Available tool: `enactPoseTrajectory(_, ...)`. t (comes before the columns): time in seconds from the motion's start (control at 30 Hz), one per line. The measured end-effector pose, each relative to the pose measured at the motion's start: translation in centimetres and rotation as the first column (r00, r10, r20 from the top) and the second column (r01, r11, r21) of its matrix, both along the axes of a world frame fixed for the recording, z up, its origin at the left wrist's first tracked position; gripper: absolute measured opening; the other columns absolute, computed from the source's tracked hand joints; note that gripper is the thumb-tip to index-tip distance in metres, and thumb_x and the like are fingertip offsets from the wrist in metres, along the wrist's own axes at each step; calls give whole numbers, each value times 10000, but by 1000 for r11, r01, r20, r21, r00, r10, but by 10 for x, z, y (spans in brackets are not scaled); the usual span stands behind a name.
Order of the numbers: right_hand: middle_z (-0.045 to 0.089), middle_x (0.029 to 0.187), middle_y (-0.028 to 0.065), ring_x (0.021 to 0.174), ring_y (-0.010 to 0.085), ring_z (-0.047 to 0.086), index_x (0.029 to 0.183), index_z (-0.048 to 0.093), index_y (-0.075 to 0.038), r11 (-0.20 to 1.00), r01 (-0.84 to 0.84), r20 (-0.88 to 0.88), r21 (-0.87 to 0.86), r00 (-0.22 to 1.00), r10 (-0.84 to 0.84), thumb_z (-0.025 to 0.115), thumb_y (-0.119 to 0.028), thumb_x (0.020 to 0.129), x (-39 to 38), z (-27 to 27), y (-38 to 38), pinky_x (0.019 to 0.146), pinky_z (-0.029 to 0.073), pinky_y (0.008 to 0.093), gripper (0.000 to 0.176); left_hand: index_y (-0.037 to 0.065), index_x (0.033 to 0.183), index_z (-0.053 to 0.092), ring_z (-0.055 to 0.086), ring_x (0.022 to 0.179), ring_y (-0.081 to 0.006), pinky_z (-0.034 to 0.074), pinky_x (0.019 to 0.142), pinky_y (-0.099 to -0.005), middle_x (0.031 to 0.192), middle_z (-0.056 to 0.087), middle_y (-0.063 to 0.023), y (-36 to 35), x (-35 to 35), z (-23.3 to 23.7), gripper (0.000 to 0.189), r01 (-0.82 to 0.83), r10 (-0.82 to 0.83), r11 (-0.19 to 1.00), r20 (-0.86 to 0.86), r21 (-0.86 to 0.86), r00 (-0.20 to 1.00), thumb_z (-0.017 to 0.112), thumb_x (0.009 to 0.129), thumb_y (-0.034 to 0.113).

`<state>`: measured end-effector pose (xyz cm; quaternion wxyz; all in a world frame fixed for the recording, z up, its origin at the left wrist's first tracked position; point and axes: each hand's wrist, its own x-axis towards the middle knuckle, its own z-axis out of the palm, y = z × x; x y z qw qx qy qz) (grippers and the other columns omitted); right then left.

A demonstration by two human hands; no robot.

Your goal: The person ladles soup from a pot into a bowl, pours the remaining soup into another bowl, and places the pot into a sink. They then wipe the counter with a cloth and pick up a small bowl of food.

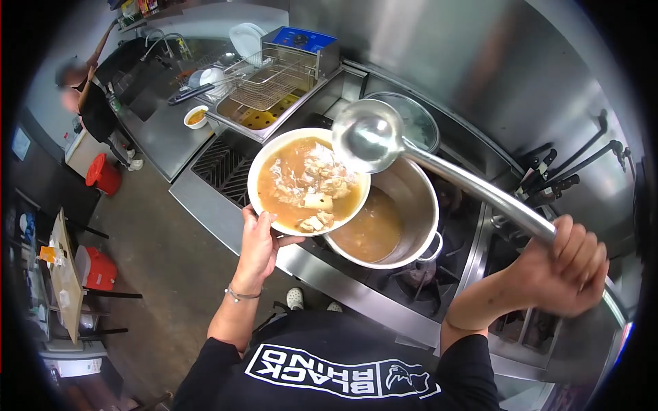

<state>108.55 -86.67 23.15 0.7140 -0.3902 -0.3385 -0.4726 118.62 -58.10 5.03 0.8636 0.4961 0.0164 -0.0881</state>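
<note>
Near the middle of the frame, the left hand holds up a white bowl of brown broth with pale, ragged pieces in it. The thumb side is pressed to the lower-left rim and the other fingers reach beneath the bowl; part of them is hidden there, so their full spacing cannot be told. At the right, the right hand grips the end of the ladle, its fingers curled tightly together around the handle and slightly blurred. The handle slants up and left across the picture, and the ladle's round cup overlaps the right side of the white bowl — whether the 2 touch cannot be told. Behind and to the right of the white bowl, a large metal pot with similar brown liquid low inside sits on the stove. A round glass lid shows beyond the pot, partly covered by the ladle. Toward the top centre is a fryer with a wire basket, and left of it a small white bowl with orange contents rests on the metal counter. In the upper left stands 1 other person, an arm raised.
</note>
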Motion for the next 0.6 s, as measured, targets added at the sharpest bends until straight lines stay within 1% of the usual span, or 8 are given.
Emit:
enactPoseTrajectory(0.07, 238, 434, -40, 389, 74, 220, 530, 289, -159, 997, -16, -77, 77, 997, 22, 400, -140, 814, 3, 1, -30, 478, 240, 237, 306, 27, 1081, 192, 606, 876, -320, 588, 609, -381, 1105, 437, -215, 9, 4, -1, 309, -31, 30, 999, 9, 11, 999, 398, 886, 149)
enactPoseTrajectory(0.13, 248, 434, -40, 388, 72, 233, 531, 289, -159, 989, 44, -88, 139, 996, -32, 413, -133, 808, 3, -3, -48, 476, 237, 233, 305, 29, 1074, 196, 604, 883, -321, 587, 616, -385, 1107, 435, -215, 20, 8, -4, 310, -56, 56, 998, 14, 23, 998, 407, 886, 156)
enactPoseTrajectory(0.27, 247, 434, -33, 387, 76, 235, 532, 285, -157, 991, 78, -130, 110, 989, -63, 409, -123, 802, -7, -13, -56, 477, 247, 234, 299, 27, 1074, 199, 598, 887, -335, 584, 632, -410, 1113, 429, -215, 49, 15, -15, 324, -164, 163, 983, 17, 79, 987, 421, 864, 137)
enactPoseTrajectory(0.33, 251, 433, -30, 389, 78, 246, 546, 299, -149, 997, 66, -170, 36, 984, -59, 411, -132, 800, -8, -23, -46, 480, 253, 228, 278, 23, 1094, 196, 593, 897, -340, 586, 625, -406, 1116, 423, -215, 62, 18, -20, 340, -243, 243, 964, 15, 106, 970, 415, 851, 114)
enactPoseTrajectory(0.4, 265, 432, -28, 381, 74, 247, 562, 302, -138, 993, 104, -186, 52, 978, -93, 410, -144, 798, -1, -42, -27, 463, 260, 224, 259, 25, 1118, 198, 593, 894, -330, 588, 614, -398, 1120, 418, -212, 76, 24, -36, 357, -263, 266, 955, -2, 134, 964, 411, 842, 100)
enactPoseTrajectory(0.47, 274, 430, -26, 366, 72, 233, 571, 296, -133, 991, 130, -240, -4, 962, -127, 412, -155, 793, 5, -64, -14, 439, 268, 229, 251, 26, 1074, 252, 615, 835, -306, 589, 574, -367, 1082, 472, -195, 87, 29, -52, 309, -348, 347, 922, 31, 169, 937, 433, 850, 137)
enactPoseTrajectory(0.5, 279, 425, -23, 356, 71, 228, 567, 295, -127, 988, 154, -256, -27, 954, -156, 411, -153, 788, 8, -73, -9, 416, 269, 234, 251, 33, 1162, 194, 596, 872, -313, 590, 584, -385, 1130, 412, -204, 95, 32, -61, 397, -334, 340, 927, -9, 170, 940, 416, 841, 104)
enactPoseTrajectory(0.6, 277, 417, -24, 352, 74, 231, 557, 306, -118, 983, 169, -317, -69, 931, -182, 414, -151, 784, 13, -92, 2, 412, 273, 232, 254, 27, 1179, 181, 591, 883, -314, 588, 580, -390, 1133, 410, -207, 110, 43, -87, 418, -356, 363, 921, -21, 157, 931, 420, 845, 109)
